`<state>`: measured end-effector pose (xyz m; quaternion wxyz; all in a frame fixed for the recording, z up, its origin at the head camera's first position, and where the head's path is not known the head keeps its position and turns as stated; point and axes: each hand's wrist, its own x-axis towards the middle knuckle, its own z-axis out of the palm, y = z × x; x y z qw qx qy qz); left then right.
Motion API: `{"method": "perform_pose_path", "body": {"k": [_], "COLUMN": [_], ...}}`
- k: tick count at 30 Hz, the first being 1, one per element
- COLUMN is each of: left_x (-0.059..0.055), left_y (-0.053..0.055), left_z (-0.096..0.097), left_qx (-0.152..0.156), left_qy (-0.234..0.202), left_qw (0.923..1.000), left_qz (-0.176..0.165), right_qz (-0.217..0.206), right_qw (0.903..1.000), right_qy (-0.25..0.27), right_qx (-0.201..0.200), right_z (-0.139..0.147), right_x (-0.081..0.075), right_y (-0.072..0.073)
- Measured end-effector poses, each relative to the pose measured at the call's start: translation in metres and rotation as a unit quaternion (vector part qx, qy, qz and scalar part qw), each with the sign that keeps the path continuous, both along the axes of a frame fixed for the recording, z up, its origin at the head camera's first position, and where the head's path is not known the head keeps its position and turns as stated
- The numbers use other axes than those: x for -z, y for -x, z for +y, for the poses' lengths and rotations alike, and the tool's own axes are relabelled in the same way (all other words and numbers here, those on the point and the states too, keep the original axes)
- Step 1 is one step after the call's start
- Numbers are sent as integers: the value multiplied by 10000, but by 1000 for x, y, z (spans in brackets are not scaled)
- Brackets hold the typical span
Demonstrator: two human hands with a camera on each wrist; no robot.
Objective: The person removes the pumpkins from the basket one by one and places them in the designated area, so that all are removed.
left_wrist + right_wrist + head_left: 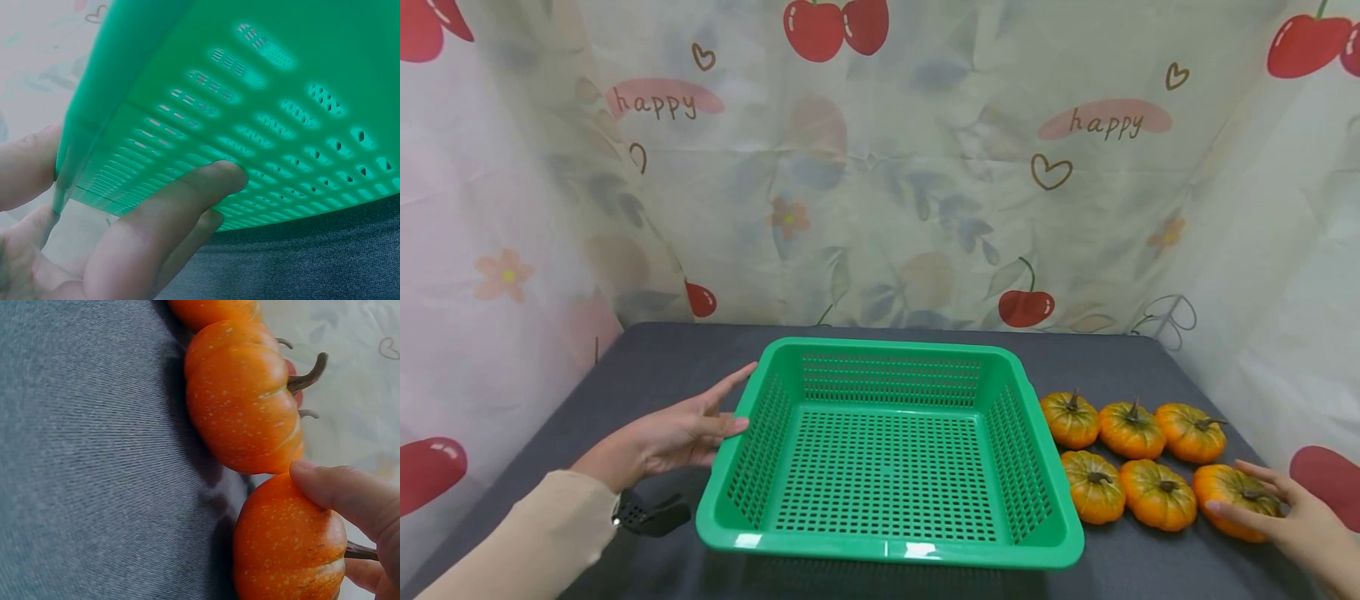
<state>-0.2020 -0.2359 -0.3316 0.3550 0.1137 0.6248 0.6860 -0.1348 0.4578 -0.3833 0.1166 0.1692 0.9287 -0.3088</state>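
Note:
A green plastic basket with perforated walls and floor stands tilted toward me, nothing inside it. My left hand grips its left rim; in the left wrist view, fingers lie against the basket's perforated outer wall. At the right, my right hand holds the front-right small orange pumpkin, thumb on its near side and fingers on the far side. The right wrist view shows the thumb on this pumpkin, which appears low at the cloth. Another pumpkin sits beside it.
Several more small pumpkins stand in two rows right of the basket, among them a back-left one and a front-middle one. A dark cloth covers the table. Printed curtains enclose the back and sides.

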Motion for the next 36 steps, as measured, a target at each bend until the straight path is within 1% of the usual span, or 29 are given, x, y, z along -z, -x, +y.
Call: {"method": "perform_pose_path", "body": {"k": [3, 5, 21, 36], "left_x": [0, 0, 0, 0], "left_y": [0, 0, 0, 0], "left_z": [0, 0, 0, 0], "left_qx": [-10, -20, -52, -33], "left_qy": [6, 7, 18, -25], "left_qw": [10000, 10000, 10000, 10000], "left_qz": [-8, -17, -3, -15], "right_qz": [-166, -192, -96, -220], "right_qw": [9999, 9998, 9993, 9995], "right_qy": [9, -18, -126, -53], "right_qx": [30, 2, -333, -215], "right_z": [-3, -4, -2, -3], "right_x": [0, 1, 3, 5], "right_y": [1, 1, 4, 6]}}
